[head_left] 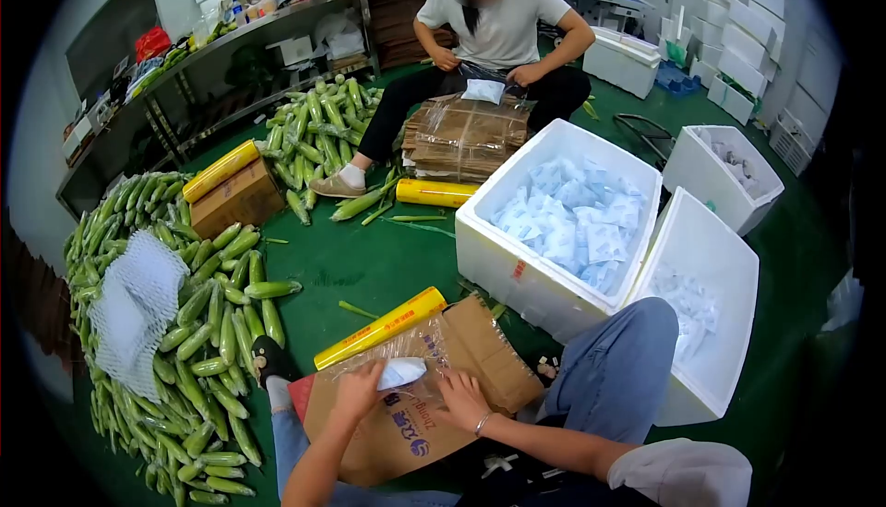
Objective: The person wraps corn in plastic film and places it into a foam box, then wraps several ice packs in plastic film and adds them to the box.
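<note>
A small white gel pack (pixel 402 373) lies on clear plastic film (pixel 420 345) spread over a flattened cardboard box (pixel 406 438) across my lap. My left hand (pixel 360 389) is at the pack's left end, its fingers closed on the film there. To the right of the pack, my right hand (pixel 464 398) rests on the film and cardboard with its fingers apart. Right behind the cardboard is a yellow roll of film (pixel 378 327), from which the clear sheet appears to run.
Wrapped corn cobs (pixel 217 322) are heaped at left under a white mesh sheet (pixel 138 309). At right stand foam boxes (pixel 544 276) of white packs. Opposite, a person (pixel 498 23) sits behind stacked cardboard (pixel 466 138) with another pack. A second yellow roll (pixel 436 193) lies nearby.
</note>
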Available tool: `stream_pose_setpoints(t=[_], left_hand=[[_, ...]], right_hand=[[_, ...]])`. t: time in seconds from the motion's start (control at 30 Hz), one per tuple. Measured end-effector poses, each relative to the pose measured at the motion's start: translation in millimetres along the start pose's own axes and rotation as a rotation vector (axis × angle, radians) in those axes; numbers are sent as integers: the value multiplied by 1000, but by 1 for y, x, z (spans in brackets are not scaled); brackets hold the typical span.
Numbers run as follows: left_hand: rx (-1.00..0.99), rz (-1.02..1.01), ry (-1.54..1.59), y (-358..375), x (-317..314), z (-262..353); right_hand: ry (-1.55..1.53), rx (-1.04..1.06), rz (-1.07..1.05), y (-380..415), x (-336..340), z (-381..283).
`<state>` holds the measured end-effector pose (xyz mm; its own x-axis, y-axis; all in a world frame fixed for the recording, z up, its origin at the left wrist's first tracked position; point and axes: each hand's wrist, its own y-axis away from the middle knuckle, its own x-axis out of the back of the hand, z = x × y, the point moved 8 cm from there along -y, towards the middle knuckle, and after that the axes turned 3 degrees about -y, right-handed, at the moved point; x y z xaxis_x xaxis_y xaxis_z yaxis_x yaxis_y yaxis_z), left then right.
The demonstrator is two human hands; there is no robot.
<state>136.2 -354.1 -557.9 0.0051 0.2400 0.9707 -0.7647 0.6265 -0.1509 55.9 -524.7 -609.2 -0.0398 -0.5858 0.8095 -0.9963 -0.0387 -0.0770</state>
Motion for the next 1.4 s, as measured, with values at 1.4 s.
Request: stream_pose_setpoints(t=[1.4], left_hand=[[258, -235, -65, -11, -29, 30]], right_hand=[[-939, -384, -1321, -91, -106, -7]])
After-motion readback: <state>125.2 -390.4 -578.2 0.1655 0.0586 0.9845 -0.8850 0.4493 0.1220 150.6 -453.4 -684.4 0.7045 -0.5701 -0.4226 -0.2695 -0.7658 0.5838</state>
